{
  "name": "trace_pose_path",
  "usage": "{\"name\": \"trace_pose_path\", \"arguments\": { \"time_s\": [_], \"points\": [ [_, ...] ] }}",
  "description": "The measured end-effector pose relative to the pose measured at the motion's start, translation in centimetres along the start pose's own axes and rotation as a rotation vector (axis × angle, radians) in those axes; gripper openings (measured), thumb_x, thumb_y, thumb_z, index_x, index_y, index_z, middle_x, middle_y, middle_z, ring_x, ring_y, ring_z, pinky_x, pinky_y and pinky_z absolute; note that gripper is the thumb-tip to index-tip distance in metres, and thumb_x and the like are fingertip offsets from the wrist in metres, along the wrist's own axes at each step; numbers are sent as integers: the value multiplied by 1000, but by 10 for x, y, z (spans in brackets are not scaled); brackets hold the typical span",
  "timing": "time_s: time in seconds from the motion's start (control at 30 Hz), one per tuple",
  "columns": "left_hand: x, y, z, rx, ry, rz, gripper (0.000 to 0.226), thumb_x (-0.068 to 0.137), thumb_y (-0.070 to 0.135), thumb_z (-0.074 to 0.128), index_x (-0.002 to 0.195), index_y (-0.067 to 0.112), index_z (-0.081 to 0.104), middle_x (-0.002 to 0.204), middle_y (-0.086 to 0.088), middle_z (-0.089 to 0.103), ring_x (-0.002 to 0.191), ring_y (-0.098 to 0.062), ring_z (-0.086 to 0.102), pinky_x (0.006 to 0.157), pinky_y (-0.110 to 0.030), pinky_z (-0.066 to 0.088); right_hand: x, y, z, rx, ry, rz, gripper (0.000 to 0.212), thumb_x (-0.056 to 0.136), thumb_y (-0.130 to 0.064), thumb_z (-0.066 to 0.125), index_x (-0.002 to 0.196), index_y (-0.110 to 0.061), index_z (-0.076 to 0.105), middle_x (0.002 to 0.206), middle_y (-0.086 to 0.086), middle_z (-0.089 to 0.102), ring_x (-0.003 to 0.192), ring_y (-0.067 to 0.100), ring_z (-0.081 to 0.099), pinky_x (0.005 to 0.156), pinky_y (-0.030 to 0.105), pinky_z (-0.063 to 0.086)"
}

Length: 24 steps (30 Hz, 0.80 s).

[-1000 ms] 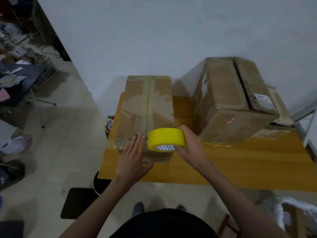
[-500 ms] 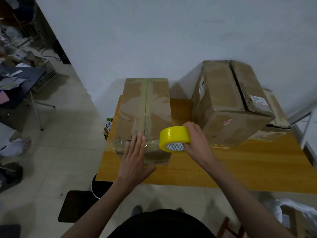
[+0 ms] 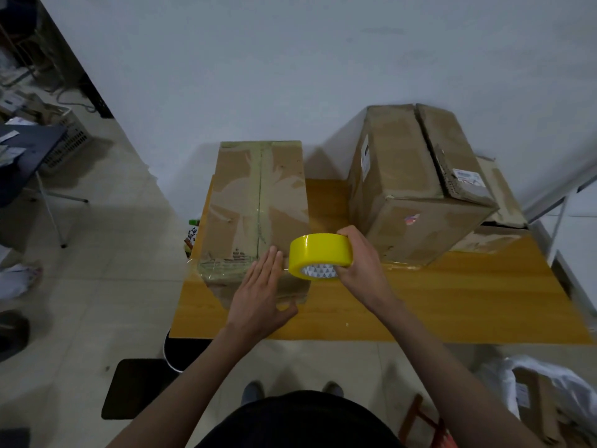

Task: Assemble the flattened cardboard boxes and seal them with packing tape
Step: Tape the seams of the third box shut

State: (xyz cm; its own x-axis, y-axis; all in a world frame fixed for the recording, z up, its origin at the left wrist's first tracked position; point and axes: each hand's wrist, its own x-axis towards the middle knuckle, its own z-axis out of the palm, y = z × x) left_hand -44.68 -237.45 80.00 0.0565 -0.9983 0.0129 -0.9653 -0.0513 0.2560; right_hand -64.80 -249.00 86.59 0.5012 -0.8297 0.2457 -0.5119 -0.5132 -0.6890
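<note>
Left hand (image 3: 258, 295) flat, fingers straight, pressing near end of taped brown cardboard box (image 3: 258, 202) on wooden counter (image 3: 452, 302). Right hand (image 3: 361, 263) grips yellow packing tape roll (image 3: 318, 252) just beside it.

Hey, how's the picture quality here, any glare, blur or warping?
Head view: dim and soft; wide-angle warping bends the wooden table edges; faint glare on the yellow packing tape roll gripped by the right hand; the tall cardboard box stays readable.
</note>
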Motion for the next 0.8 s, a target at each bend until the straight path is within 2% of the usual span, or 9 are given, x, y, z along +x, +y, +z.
{"name": "trace_pose_path", "arguments": {
  "time_s": [0.1, 0.23, 0.4, 0.53, 0.63, 0.73, 0.8],
  "points": [
    [-1, 0, -1, 14, 9, 3, 104, 82, 66, 46, 160, 12, 3, 167, -4, -4, 153, -16, -8, 126, -35, 4, -1, 22, -16, -80, 64, 19, 46, 73, 7, 63, 104, -24, 47, 99, -5, 46, 91, 12, 47, 64, 24, 35],
    [-1, 3, 0, 54, -9, -8, 105, 83, 68, 43, 159, 14, -5, 167, -2, -12, 152, -14, -16, 125, -34, -1, -6, 51, -34, -157, 67, 60, 38, 74, 13, 60, 103, -12, 55, 100, 4, 55, 93, 23, 53, 66, 36, 42],
    [-2, 5, -2, 35, -9, -11, 105, 80, 66, 46, 160, 20, -6, 167, -2, -11, 153, -15, -13, 125, -36, 2, -10, 66, -27, -106, 37, 72, 36, 77, 9, 62, 104, -14, 55, 101, -1, 54, 94, 17, 51, 67, 31, 39],
    [-4, 8, -4, 48, -25, -1, 104, 77, 65, 47, 159, 31, -8, 167, -5, -10, 154, -20, -9, 125, -40, 5, -16, 77, -18, 0, 7, 160, 34, 77, -7, 53, 102, -29, 47, 96, -3, 54, 89, 18, 52, 60, 26, 34],
    [-4, 9, -4, 82, -46, -6, 104, 78, 64, 52, 158, 35, -9, 167, -6, -13, 154, -22, -10, 125, -41, 7, -21, 87, -5, 97, 1, 197, 25, 77, -14, 50, 101, -22, 49, 96, 2, 58, 90, 17, 57, 65, 32, 43],
    [-2, 9, -5, 81, -58, -8, 103, 79, 63, 55, 158, 36, -7, 166, -4, -15, 154, -21, -11, 125, -41, 7, -24, 97, 11, 197, 14, 238, 23, 79, -21, 52, 101, -23, 50, 94, -8, 55, 92, -3, 53, 67, 26, 42],
    [-1, 9, -7, 66, -64, -7, 103, 80, 60, 58, 159, 35, -4, 166, -4, -15, 153, -21, -12, 125, -42, 7, -25, 103, 23, 249, 29, 257, 23, 82, -26, 56, 103, -18, 52, 96, -4, 56, 91, 0, 53, 68, 27, 41]
  ]
}}
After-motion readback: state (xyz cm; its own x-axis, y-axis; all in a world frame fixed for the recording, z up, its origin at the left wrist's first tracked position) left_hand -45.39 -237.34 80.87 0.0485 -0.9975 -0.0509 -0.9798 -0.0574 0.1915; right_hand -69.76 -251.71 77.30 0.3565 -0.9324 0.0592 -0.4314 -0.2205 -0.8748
